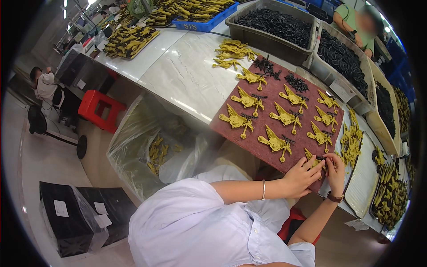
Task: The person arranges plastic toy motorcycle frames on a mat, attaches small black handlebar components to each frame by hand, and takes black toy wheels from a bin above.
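Observation:
Both hands meet over a yellow plastic part (308, 154) at the near right corner of the maroon mat (249, 142). My left hand (303, 179), with a bracelet at its wrist, lies over this part, fingers bent onto it and hiding most of it. Close beside it, my right hand (336, 172), with a watch at its wrist, has its thumb and fingertips at a small black piece (320, 158) on the part. Several like yellow parts (275, 143) lie in rows on the mat, each with a black piece at one end.
Small black pieces (297, 83) lie heaped at the mat's far side. Behind stand grey bins (271, 38) of black parts. Yellow parts (351, 138) are piled to the right. Left of my legs hangs a clear plastic bag (147, 147); a red stool (98, 109) stands beyond. Another person (356, 22) is at the far right.

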The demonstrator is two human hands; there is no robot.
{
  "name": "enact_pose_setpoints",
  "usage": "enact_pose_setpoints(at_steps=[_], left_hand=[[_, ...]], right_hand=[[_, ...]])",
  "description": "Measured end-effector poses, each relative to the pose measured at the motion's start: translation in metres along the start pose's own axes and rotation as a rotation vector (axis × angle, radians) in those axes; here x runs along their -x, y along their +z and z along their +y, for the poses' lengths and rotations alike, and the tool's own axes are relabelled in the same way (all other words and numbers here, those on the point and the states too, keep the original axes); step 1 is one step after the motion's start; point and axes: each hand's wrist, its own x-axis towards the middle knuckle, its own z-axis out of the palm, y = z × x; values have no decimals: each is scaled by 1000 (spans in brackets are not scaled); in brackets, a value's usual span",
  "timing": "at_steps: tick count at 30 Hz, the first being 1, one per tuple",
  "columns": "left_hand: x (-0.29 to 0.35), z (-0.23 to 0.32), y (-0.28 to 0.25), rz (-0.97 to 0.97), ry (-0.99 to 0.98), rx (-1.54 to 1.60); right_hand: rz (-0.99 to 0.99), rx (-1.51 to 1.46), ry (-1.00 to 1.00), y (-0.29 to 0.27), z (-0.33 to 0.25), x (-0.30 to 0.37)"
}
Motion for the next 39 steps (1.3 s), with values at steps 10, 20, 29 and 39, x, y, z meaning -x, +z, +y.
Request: enact_pose_setpoints(at_steps=[10,20,29,39], left_hand=[[0,-2,0,-22,16,-20],[-3,-4,-4,-40,29,4],[6,-8,-5,-11,106,51],[17,-7,3,146,-23,-55]], right_hand=[[26,2,-28,-1,16,0],[121,270,-189,4,9,10],[219,368,-259,34,-22,42],[426,731,-372,61,-6,61]])
